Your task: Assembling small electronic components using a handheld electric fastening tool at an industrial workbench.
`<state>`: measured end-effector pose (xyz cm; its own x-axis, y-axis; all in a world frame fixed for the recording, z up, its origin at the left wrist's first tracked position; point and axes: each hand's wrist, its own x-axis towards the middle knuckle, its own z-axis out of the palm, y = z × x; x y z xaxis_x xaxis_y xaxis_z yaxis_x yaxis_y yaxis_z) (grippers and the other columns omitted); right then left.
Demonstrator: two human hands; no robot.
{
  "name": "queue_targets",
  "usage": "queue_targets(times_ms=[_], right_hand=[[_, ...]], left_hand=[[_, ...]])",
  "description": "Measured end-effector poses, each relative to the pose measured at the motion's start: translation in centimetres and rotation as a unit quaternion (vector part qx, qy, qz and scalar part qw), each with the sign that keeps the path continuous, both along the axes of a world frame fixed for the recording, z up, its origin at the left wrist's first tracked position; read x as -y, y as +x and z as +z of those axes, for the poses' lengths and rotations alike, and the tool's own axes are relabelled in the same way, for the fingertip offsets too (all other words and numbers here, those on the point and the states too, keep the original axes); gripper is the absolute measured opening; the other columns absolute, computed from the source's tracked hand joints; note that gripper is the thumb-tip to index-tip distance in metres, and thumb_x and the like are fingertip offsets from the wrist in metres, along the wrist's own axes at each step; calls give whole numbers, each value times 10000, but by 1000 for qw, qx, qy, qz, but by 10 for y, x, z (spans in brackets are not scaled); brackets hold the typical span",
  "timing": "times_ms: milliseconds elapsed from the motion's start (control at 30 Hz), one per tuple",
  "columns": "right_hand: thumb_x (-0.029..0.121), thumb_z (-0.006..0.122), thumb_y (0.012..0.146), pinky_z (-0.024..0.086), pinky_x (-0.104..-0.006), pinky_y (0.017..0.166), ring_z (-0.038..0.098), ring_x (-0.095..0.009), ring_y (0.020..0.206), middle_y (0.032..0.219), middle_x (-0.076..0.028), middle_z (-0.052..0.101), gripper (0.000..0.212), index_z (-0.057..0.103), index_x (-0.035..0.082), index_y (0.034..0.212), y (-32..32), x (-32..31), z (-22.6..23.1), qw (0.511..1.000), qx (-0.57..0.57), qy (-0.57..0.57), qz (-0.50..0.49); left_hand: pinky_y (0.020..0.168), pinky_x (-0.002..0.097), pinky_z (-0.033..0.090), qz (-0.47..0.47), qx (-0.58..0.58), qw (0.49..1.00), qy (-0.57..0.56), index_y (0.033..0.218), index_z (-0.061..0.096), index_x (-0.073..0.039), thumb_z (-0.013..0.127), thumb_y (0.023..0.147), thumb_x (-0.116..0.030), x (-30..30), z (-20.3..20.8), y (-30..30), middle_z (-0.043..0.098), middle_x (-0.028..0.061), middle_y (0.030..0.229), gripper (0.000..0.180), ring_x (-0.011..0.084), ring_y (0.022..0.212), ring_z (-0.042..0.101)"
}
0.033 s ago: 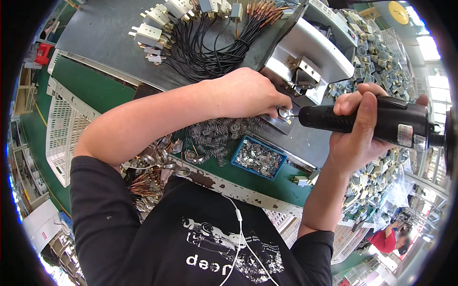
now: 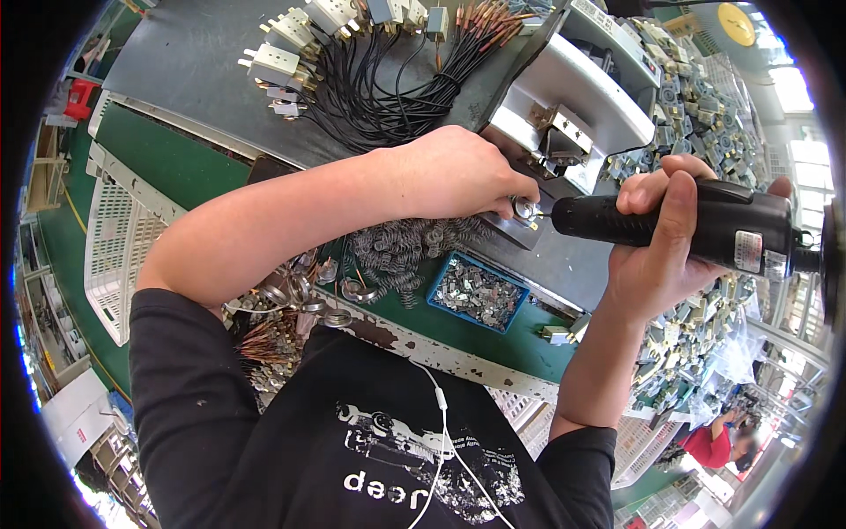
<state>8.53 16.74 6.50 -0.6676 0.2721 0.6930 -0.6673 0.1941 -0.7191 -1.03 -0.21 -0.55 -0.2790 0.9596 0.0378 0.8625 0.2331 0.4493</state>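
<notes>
My left hand (image 2: 458,172) is closed, its fingertips pinching a small round metal part (image 2: 525,209) over a flat metal plate (image 2: 515,231) at the bench edge. Wrapped around a black electric screwdriver (image 2: 608,219) is my right hand (image 2: 661,220). The screwdriver lies almost level, its thin bit pointing left and reaching the round part. Whether a screw sits at the tip is too small to tell. My left fingers partly cover the part.
A silver metal machine housing (image 2: 582,88) stands just beyond my hands. Coil springs (image 2: 405,251) and a blue tray (image 2: 432,301) of small metal pieces lie nearer me. Black cables (image 2: 379,97) with plugs (image 2: 273,63) are farther left. Many grey plug housings (image 2: 705,115) pile up at right.
</notes>
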Motion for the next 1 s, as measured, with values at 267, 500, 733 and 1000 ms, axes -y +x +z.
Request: queue_targets(times_ms=[267, 500, 733, 1000], right_hand=[[-17, 603, 965, 539, -332, 553, 614, -157, 609, 972, -200, 659, 837, 49, 139, 1573, -2, 1, 2, 999, 25, 19, -26], [-90, 631, 924, 539, -269, 576, 605, -139, 591, 944, -167, 659, 1016, -82, 169, 1600, 3, 15, -2, 996, 36, -61, -48], [-35, 590, 960, 544, -336, 568, 612, -164, 595, 975, -231, 655, 807, 78, 144, 1559, 1, 7, -8, 998, 39, 30, -38], [176, 532, 1010, 438, -291, 627, 498, -135, 655, 765, -104, 532, 369, 462, -73, 1273, 14, -7, 18, 995, 67, -75, -3]], left_hand=[[719, 414, 554, -6, 4, 1000, -2, 1225, 661, -212, 667, 910, -337, 1, 4, 0, 711, 73, 840, 339, 280, 832, 707], [713, 423, 552, -14, 6, 999, -29, 1214, 658, -194, 669, 907, -319, -1, 6, -1, 709, 79, 833, 332, 283, 823, 704], [693, 419, 549, -9, -14, 1000, -5, 1196, 658, -201, 672, 902, -326, -1, 1, 2, 708, 73, 826, 320, 283, 817, 703], [721, 392, 541, -9, -144, 985, 91, 1052, 677, -174, 662, 881, -266, 5, -6, 12, 658, 33, 803, 194, 233, 868, 685]])
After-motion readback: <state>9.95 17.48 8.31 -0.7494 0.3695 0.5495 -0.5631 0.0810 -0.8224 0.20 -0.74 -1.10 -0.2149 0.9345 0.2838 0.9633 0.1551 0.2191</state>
